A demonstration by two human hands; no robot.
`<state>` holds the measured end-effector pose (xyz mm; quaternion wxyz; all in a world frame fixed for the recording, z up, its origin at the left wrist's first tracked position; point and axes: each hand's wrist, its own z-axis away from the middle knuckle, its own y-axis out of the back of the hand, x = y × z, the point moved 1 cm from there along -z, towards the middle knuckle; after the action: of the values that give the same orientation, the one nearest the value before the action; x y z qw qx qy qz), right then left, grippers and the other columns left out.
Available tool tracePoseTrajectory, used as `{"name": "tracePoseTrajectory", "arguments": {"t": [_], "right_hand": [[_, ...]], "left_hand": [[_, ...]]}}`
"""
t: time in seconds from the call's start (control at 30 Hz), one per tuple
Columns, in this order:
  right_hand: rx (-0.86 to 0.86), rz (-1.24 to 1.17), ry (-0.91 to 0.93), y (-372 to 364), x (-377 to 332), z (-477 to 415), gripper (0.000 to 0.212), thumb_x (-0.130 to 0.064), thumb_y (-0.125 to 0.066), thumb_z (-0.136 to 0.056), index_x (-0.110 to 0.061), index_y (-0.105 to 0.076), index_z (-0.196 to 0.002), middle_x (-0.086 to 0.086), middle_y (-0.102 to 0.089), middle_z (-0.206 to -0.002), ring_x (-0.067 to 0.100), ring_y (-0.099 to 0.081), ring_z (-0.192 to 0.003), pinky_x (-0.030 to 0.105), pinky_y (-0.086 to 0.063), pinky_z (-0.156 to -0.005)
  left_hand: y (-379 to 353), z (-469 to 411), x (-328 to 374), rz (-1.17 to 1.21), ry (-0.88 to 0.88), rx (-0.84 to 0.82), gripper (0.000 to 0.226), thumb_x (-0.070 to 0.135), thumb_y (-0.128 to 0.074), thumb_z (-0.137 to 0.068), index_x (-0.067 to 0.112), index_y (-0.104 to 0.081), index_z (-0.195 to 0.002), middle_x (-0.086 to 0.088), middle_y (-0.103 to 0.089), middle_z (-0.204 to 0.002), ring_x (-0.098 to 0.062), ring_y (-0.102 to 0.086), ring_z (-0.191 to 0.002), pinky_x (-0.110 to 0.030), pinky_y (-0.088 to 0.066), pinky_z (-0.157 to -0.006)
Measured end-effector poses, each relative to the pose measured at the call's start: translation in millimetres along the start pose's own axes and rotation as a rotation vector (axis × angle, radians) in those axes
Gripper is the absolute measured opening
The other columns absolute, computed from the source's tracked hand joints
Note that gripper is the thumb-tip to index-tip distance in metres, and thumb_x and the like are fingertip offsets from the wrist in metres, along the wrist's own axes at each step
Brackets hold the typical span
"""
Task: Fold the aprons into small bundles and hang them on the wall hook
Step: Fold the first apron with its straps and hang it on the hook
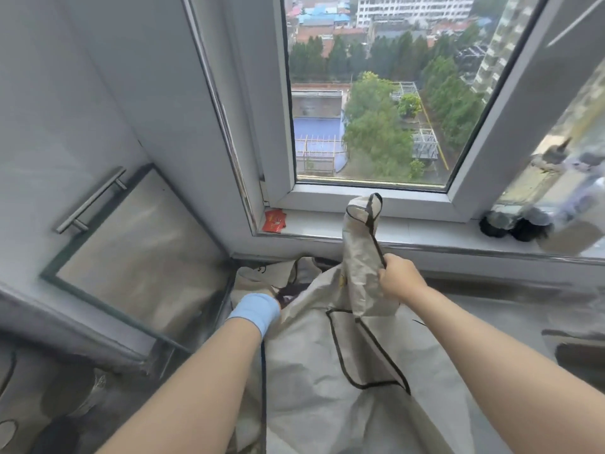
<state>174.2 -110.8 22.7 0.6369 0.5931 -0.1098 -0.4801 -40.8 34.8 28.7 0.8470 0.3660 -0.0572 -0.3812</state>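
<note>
The apron (327, 371), beige with dark piping, lies spread on the grey counter (491, 309) below the window (376, 93), its long axis running from the person's body away toward the sill (327, 224); the right hand (397, 278) is closed on its upper part, a strap and a fold of cloth pinched together and lifted upright above the rest; the left hand (262, 306), a blue band at the wrist, is buried in the cloth at the far left corner, so its grip cannot be told. The raised end is nearer the right hand; folding looks barely begun. No wall hook shows. A red packet (274, 221) lies on the sill; a cabinet door with bar handle (90, 199) stands at the left.
</note>
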Motion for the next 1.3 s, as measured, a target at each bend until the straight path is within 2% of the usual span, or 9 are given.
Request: {"name": "tracePoseTrajectory", "arguments": {"t": [0.13,0.37,0.63,0.8,0.9,1.0,1.13,1.23,1.3], "right_hand": [[0.029,-0.014,-0.034,37.5,14.5,21.6,0.017,-0.014,-0.044,-0.09,-0.02,-0.054,-0.101,0.012,-0.064,-0.109,0.032,-0.056,-0.095,0.033,-0.042,-0.07],[0.092,0.187,0.023,86.0,28.3,75.4,0.028,-0.046,-0.06,-0.082,-0.03,-0.04,-0.071,-0.012,-0.052,-0.075,0.018,-0.054,-0.079,0.032,-0.037,-0.056],[0.091,-0.053,0.134,128.3,70.0,106.9,0.025,-0.014,-0.066,-0.073,-0.019,-0.044,-0.062,-0.011,-0.045,-0.059,0.013,-0.046,-0.061,0.03,-0.034,-0.055],[-0.317,-0.395,0.109,131.9,75.4,120.7,0.019,-0.01,-0.066,-0.081,-0.019,-0.061,-0.064,-0.011,-0.055,-0.063,0.01,-0.048,-0.057,0.018,-0.036,-0.052],[-0.088,-0.46,-0.022,140.3,102.1,107.3,0.023,-0.003,-0.054,-0.081,-0.017,-0.072,-0.087,0.0,-0.067,-0.09,0.019,-0.06,-0.077,0.028,-0.051,-0.067],[0.242,-0.167,-0.02,158.7,122.8,98.9,0.05,-0.013,-0.061,-0.079,-0.028,-0.044,-0.124,-0.002,-0.062,-0.099,0.021,-0.062,-0.089,0.04,-0.055,-0.079],[0.057,0.047,0.179,162.3,115.2,81.9,0.114,-0.017,-0.077,-0.07,-0.056,-0.002,-0.146,0.01,-0.021,-0.147,0.031,-0.059,-0.11,0.043,-0.056,-0.082],[-0.007,0.096,0.381,157.0,89.0,76.9,0.057,-0.025,-0.074,-0.078,-0.041,-0.055,-0.129,0.005,-0.031,-0.153,0.026,-0.056,-0.116,0.039,-0.053,-0.087],[-0.041,0.091,0.423,155.8,69.7,81.2,0.014,-0.036,-0.071,-0.079,-0.024,-0.069,-0.086,0.003,-0.068,-0.106,0.024,-0.064,-0.091,0.037,-0.052,-0.074]], "left_hand": [[36.1,20.2,10.5,-0.09,-0.067,0.126,0.032,0.021,-0.048,-0.095,0.012,-0.058,-0.125,-0.005,-0.06,-0.128,-0.026,-0.059,-0.116,-0.034,-0.046,-0.09],[91.3,45.0,110.4,0.6,-0.551,0.576,0.023,0.028,-0.049,-0.09,0.033,-0.055,-0.112,0.006,-0.067,-0.109,-0.024,-0.063,-0.099,-0.035,-0.051,-0.087],[84.9,87.2,206.8,1.331,-0.693,-0.063,0.068,0.063,-0.058,-0.081,0.024,-0.039,-0.133,-0.007,-0.051,-0.118,-0.03,-0.058,-0.098,-0.047,-0.057,-0.071],[86.1,103.6,220.3,1.138,-0.569,0.096,0.034,0.026,-0.067,-0.087,0.019,-0.059,-0.119,-0.006,-0.062,-0.108,-0.024,-0.061,-0.081,-0.038,-0.059,-0.065],[76.9,104.5,216.7,1.018,-0.537,0.155,0.031,0.006,-0.053,-0.091,0.025,-0.064,-0.112,-0.003,-0.063,-0.103,-0.026,-0.06,-0.077,-0.035,-0.059,-0.063],[81.2,121.9,208.8,0.815,-0.579,0.255,0.036,0.008,-0.044,-0.096,0.027,-0.061,-0.12,-0.004,-0.062,-0.105,-0.025,-0.056,-0.084,-0.034,-0.054,-0.07],[100.1,140.3,182.7,0.402,-0.507,0.378,0.037,0.01,-0.051,-0.093,0.029,-0.064,-0.122,0.0,-0.067,-0.117,-0.015,-0.056,-0.086,-0.021,-0.042,-0.072],[107.4,158.3,158.3,0.279,-0.397,0.358,0.036,0.006,-0.055,-0.088,0.03,-0.07,-0.111,0.003,-0.07,-0.103,-0.016,-0.058,-0.081,-0.022,-0.046,-0.073],[109.6,169.1,137.7,0.184,-0.267,0.388,0.031,0.007,-0.056,-0.085,0.028,-0.073,-0.101,0.003,-0.068,-0.089,-0.019,-0.056,-0.077,-0.025,-0.047,-0.07]]}}
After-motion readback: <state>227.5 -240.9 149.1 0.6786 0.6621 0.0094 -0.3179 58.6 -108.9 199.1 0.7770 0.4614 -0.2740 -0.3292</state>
